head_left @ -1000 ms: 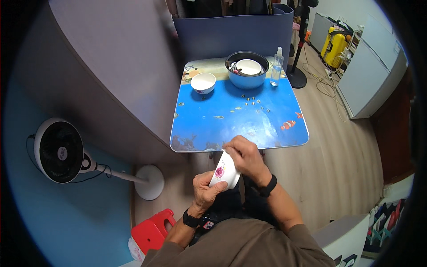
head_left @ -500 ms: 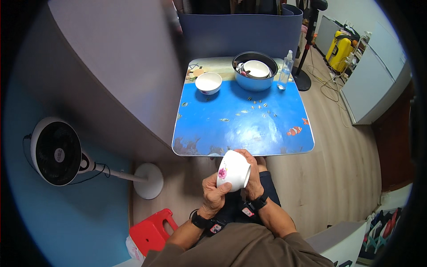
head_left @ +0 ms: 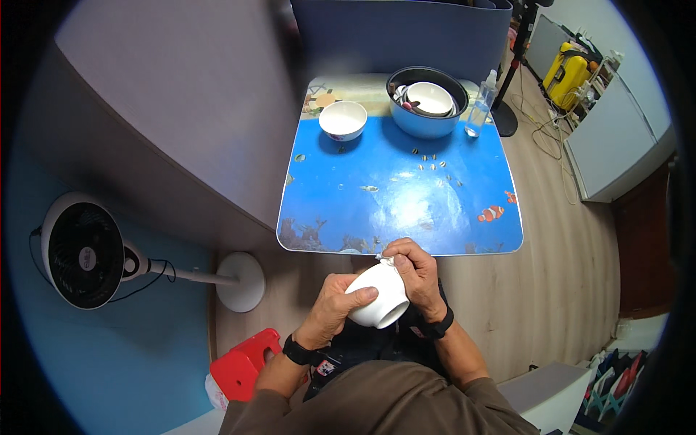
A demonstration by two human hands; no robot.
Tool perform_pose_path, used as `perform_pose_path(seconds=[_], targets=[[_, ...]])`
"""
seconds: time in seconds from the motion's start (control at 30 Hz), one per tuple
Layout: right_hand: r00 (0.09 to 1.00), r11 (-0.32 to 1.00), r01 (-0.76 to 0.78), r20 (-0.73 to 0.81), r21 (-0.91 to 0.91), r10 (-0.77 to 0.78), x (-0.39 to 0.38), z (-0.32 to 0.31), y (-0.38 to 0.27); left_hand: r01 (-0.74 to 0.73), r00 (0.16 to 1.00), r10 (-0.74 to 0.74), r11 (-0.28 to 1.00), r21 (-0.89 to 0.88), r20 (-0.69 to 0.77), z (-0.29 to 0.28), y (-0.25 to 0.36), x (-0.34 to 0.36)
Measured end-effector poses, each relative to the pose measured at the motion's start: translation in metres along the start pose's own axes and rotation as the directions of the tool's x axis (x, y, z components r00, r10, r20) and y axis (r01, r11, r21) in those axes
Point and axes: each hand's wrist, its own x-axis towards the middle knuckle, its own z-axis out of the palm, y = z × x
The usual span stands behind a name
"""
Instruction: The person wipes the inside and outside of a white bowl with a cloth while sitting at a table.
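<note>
Ahead of hands: bare blue table (head_left: pixel 406 196), open to reach across.
Far ahead: white bowl (head_left: pixel 343 119), blue basin (head_left: pixel 426 116), spray bottle (head_left: pixel 481 109) block the back edge.

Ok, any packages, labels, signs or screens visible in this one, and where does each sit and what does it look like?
Fan badge: small round pale label at the centre of the black fan grille, floor at the left.
Spray bottle: clear plastic, pale cap, upright on the far right of the blue table; any label too small to tell.
No signs or screens show.
</note>
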Motion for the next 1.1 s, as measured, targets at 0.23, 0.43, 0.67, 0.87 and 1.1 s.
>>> perform_pose_path(seconds=[0.23, 0.43, 0.67, 0.87, 1.1], targets=[[0.903, 0.793, 0.43, 0.218, -0.431, -0.371, -0.007, 0.01, -0.041, -0.258, 0.95, 0.269, 0.962, 0.089, -0.16, 0.002, -0.022, 0.006], [0.999, 0.98, 0.024, -0.042, -0.196, -0.033, -0.002, 0.007, -0.02, -0.286, 0.929, 0.331, 0.926, 0.246, -0.165, 0.018, -0.022, -0.004], [0.995, 0.991, 0.07, -0.059, -0.113, -0.077, -0.012, 0.015, -0.029, -0.376, 0.872, 0.457, 0.855, 0.356, -0.177, 0.01, -0.019, -0.004], [0.988, 0.979, 0.147, -0.035, -0.14, -0.153, -0.017, 0.008, -0.03, -0.443, 0.845, 0.533, 0.752, 0.488, -0.054, 0.015, -0.017, -0.009], [0.916, 0.886, -0.398, 0.16, 0.238, 0.368, -0.005, -0.006, 0.027, -0.465, 0.858, 0.506, 0.84, 0.279, -0.092, 0.026, -0.016, -0.03]])
